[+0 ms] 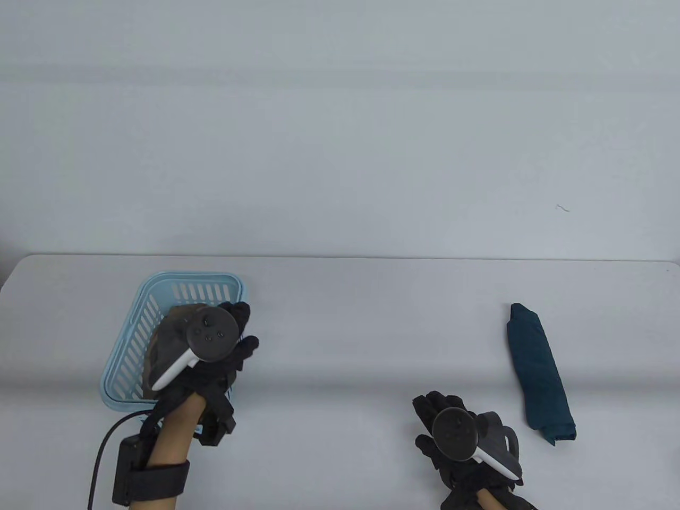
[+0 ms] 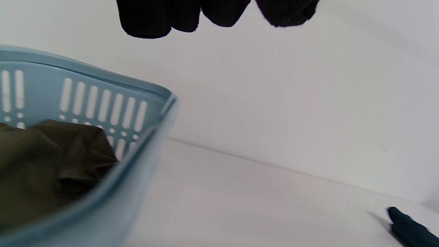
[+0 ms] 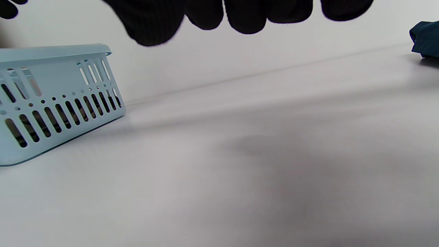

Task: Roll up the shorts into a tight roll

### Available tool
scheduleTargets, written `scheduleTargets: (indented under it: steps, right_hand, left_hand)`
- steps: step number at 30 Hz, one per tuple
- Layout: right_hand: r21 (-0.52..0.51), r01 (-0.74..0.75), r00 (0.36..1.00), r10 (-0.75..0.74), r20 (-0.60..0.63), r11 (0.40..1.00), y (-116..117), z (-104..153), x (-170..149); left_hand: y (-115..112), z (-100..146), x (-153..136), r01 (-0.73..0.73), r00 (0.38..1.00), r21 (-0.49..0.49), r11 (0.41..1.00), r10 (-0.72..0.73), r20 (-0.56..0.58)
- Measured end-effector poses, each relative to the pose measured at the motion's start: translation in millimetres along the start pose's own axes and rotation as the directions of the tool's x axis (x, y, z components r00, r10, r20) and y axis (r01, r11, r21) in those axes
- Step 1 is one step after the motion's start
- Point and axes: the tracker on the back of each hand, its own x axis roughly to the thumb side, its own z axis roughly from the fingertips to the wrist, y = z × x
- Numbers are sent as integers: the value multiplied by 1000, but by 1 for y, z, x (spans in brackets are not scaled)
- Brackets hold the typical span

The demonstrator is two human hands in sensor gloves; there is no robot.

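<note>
Crumpled dark olive shorts (image 1: 159,345) lie in a light blue slotted basket (image 1: 175,284) at the table's left. My left hand (image 1: 241,325) hovers over the basket's right side, fingers relaxed and holding nothing; in the left wrist view its fingertips (image 2: 219,13) hang above the olive shorts (image 2: 51,164) and the basket rim (image 2: 137,161). A teal pair of shorts (image 1: 539,372) lies rolled up at the right. My right hand (image 1: 431,410) stays low near the front edge, left of the teal roll, empty with loose fingers (image 3: 240,15).
The white table (image 1: 350,329) runs from the basket to the teal roll, against a pale wall. A black cable (image 1: 103,446) trails from my left wrist. In the right wrist view the basket (image 3: 51,103) is far left and the teal roll (image 3: 425,37) top right.
</note>
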Motion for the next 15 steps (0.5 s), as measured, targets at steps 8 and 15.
scheduleTargets:
  steps: [8, 15]
  right_hand:
    - [35, 19, 1000, -19, -17, 999, 5, -2, -4]
    - [90, 42, 999, -40, -22, 995, 14, -8, -4]
  left_hand:
    - [-11, -59, -48, 92, 974, -102, 990, -111, -200]
    - [-52, -90, -86, 62, 932, -264, 963, -151, -330]
